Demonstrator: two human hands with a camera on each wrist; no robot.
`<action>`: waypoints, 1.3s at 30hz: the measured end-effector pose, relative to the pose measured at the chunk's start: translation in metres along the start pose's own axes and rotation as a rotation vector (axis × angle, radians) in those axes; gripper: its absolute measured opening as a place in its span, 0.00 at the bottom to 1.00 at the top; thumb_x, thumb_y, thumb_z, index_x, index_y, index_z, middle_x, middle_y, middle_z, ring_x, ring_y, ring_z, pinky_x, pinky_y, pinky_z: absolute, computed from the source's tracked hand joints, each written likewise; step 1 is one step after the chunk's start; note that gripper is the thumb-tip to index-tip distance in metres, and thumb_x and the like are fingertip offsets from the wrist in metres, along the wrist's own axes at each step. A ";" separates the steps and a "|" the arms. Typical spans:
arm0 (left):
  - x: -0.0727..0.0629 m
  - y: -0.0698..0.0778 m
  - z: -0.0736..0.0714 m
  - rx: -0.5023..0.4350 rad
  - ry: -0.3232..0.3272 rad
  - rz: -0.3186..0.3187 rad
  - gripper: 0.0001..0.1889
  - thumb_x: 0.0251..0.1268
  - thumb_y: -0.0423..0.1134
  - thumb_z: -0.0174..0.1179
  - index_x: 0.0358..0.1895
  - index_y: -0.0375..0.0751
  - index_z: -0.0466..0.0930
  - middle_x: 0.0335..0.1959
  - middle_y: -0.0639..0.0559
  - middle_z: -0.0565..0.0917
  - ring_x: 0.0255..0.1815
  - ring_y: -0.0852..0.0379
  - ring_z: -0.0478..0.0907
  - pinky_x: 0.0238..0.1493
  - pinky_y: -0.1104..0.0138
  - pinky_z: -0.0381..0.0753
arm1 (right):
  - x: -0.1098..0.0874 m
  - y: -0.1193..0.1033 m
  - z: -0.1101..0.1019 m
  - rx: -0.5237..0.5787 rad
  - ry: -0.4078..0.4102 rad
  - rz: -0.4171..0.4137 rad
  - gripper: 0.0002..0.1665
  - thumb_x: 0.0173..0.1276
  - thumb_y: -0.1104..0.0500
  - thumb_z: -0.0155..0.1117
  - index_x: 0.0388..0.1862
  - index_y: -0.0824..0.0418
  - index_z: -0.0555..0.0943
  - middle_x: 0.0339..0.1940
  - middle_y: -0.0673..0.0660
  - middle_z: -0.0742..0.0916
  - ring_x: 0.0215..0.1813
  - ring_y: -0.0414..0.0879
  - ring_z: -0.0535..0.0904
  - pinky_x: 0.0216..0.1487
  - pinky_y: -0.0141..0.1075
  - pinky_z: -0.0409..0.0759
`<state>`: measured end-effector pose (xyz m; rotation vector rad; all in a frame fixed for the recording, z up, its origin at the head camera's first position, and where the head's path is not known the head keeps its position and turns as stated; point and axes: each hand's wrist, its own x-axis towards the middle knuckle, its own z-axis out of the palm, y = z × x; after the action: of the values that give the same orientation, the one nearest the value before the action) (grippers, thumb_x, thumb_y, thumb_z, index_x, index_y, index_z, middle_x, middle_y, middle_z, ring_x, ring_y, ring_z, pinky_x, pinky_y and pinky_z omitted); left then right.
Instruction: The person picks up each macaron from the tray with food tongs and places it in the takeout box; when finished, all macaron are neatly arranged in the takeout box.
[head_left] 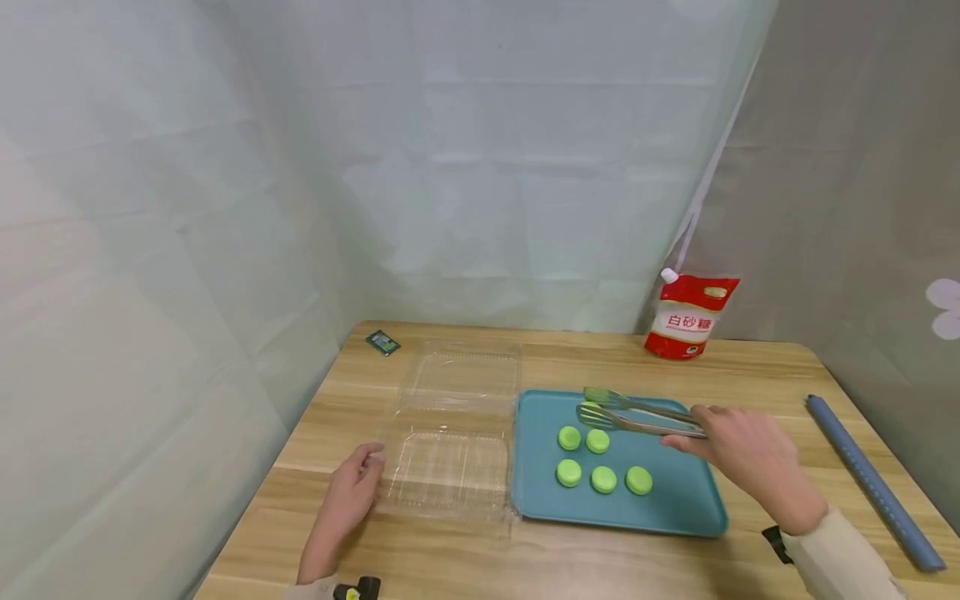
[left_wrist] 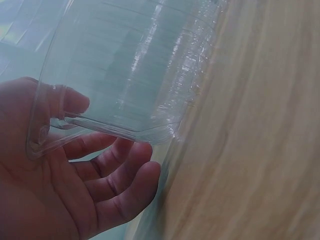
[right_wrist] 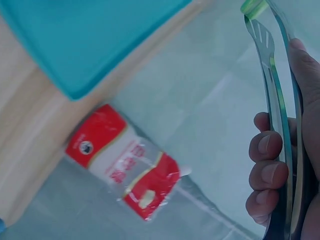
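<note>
My right hand (head_left: 750,454) holds a pair of metal tongs (right_wrist: 282,115), fingers wrapped around both arms. Between the tong heads is a green macaron (right_wrist: 254,7), raised over the blue tray (head_left: 675,500). Several more green macarons (head_left: 603,479) lie on that tray, mostly toward its left side. A clear plastic clamshell box (head_left: 450,471) lies unfolded left of the tray, its lid half (head_left: 468,375) toward the back. My left hand (head_left: 354,483) pinches the box's left rim, thumb on one side and curled fingers underneath in the left wrist view.
A red and white sugar pouch (head_left: 686,321) stands at the back right of the wooden table (head_left: 330,408). Along the right edge lies a long blue-grey bar (head_left: 873,483). A small dark green packet (head_left: 383,342) sits at the back left. Pale cloth (head_left: 487,208) hangs behind the table.
</note>
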<state>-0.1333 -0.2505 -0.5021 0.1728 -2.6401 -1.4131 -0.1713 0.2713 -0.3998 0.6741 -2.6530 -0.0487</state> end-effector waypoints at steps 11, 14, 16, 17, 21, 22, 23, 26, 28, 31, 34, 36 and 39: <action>0.000 -0.001 -0.002 -0.045 0.002 0.010 0.18 0.79 0.34 0.46 0.63 0.25 0.73 0.38 0.39 0.80 0.22 0.55 0.74 0.21 0.68 0.75 | 0.029 -0.022 -0.008 0.001 0.179 -0.105 0.46 0.63 0.16 0.28 0.20 0.53 0.72 0.12 0.42 0.57 0.15 0.37 0.46 0.16 0.32 0.48; -0.001 0.001 -0.004 -0.045 -0.010 -0.003 0.19 0.81 0.35 0.45 0.64 0.26 0.72 0.40 0.39 0.80 0.24 0.55 0.74 0.23 0.68 0.75 | 0.035 -0.028 -0.007 0.012 0.199 -0.124 0.46 0.63 0.16 0.30 0.20 0.53 0.74 0.12 0.42 0.57 0.15 0.36 0.46 0.16 0.32 0.48; -0.001 0.001 -0.006 -0.047 -0.014 -0.013 0.19 0.82 0.37 0.45 0.64 0.27 0.72 0.42 0.38 0.80 0.24 0.55 0.74 0.23 0.68 0.76 | 0.039 -0.032 -0.007 0.025 0.192 -0.126 0.47 0.62 0.16 0.32 0.21 0.54 0.76 0.12 0.42 0.58 0.14 0.36 0.47 0.16 0.32 0.49; -0.001 0.002 -0.006 -0.048 -0.013 -0.015 0.20 0.82 0.38 0.45 0.65 0.27 0.72 0.42 0.38 0.80 0.24 0.55 0.75 0.23 0.68 0.76 | 0.041 -0.034 -0.007 0.032 0.185 -0.125 0.48 0.62 0.16 0.32 0.22 0.54 0.78 0.12 0.42 0.59 0.14 0.36 0.48 0.16 0.32 0.49; -0.002 0.001 -0.006 -0.052 -0.006 -0.006 0.19 0.82 0.38 0.45 0.64 0.27 0.73 0.41 0.37 0.80 0.24 0.54 0.75 0.23 0.68 0.76 | 0.049 -0.043 -0.009 0.048 0.176 -0.133 0.50 0.62 0.17 0.32 0.24 0.56 0.81 0.11 0.43 0.60 0.13 0.36 0.49 0.16 0.31 0.50; -0.002 0.001 -0.006 -0.052 -0.005 -0.001 0.19 0.82 0.37 0.45 0.64 0.27 0.73 0.41 0.37 0.80 0.23 0.54 0.75 0.23 0.68 0.76 | 0.051 -0.045 -0.009 0.050 0.176 -0.136 0.50 0.62 0.17 0.32 0.24 0.56 0.81 0.11 0.43 0.61 0.13 0.36 0.50 0.16 0.31 0.50; -0.002 0.001 -0.006 -0.053 -0.003 -0.001 0.19 0.82 0.37 0.45 0.64 0.27 0.73 0.41 0.37 0.80 0.23 0.55 0.74 0.23 0.68 0.76 | 0.053 -0.047 -0.009 0.055 0.175 -0.139 0.49 0.62 0.17 0.33 0.25 0.56 0.81 0.11 0.43 0.61 0.13 0.36 0.50 0.16 0.31 0.50; -0.002 0.001 -0.006 -0.051 0.000 -0.004 0.18 0.81 0.37 0.46 0.63 0.28 0.74 0.41 0.38 0.80 0.23 0.56 0.73 0.23 0.67 0.76 | 0.058 -0.053 -0.009 0.070 0.160 -0.143 0.48 0.62 0.17 0.37 0.25 0.57 0.82 0.11 0.43 0.62 0.13 0.36 0.51 0.17 0.31 0.51; -0.002 0.002 -0.005 -0.047 0.005 -0.006 0.18 0.81 0.37 0.46 0.63 0.29 0.74 0.41 0.39 0.80 0.22 0.57 0.73 0.22 0.68 0.75 | 0.061 -0.057 -0.009 0.080 0.150 -0.147 0.47 0.62 0.18 0.39 0.26 0.57 0.82 0.11 0.43 0.62 0.13 0.36 0.51 0.17 0.31 0.51; -0.001 0.002 -0.005 -0.042 0.012 0.004 0.18 0.81 0.37 0.46 0.62 0.29 0.75 0.41 0.38 0.81 0.20 0.58 0.72 0.21 0.68 0.74 | 0.067 -0.064 -0.007 0.089 0.157 -0.162 0.46 0.62 0.18 0.39 0.25 0.57 0.81 0.11 0.43 0.62 0.13 0.37 0.51 0.17 0.31 0.51; -0.001 0.001 -0.005 -0.037 0.015 0.020 0.18 0.81 0.36 0.46 0.62 0.28 0.76 0.41 0.38 0.82 0.19 0.58 0.72 0.21 0.68 0.74 | 0.073 -0.071 -0.004 0.097 0.188 -0.186 0.47 0.63 0.18 0.36 0.23 0.57 0.79 0.12 0.43 0.62 0.13 0.37 0.50 0.17 0.31 0.49; -0.002 0.000 -0.004 -0.036 0.009 0.026 0.18 0.81 0.36 0.46 0.62 0.28 0.75 0.41 0.38 0.82 0.19 0.58 0.72 0.22 0.67 0.74 | 0.077 -0.075 -0.002 0.095 0.215 -0.196 0.48 0.63 0.17 0.33 0.22 0.56 0.78 0.12 0.43 0.61 0.13 0.37 0.49 0.18 0.31 0.48; -0.003 0.001 -0.004 -0.042 -0.001 0.022 0.19 0.81 0.37 0.46 0.63 0.28 0.75 0.41 0.38 0.82 0.20 0.58 0.72 0.22 0.67 0.74 | 0.081 -0.083 0.001 0.093 0.249 -0.203 0.50 0.63 0.16 0.28 0.21 0.56 0.77 0.12 0.43 0.60 0.14 0.37 0.48 0.18 0.31 0.46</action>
<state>-0.1293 -0.2522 -0.4992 0.1385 -2.6026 -1.4603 -0.1995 0.1606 -0.3811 0.9147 -2.3534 0.0966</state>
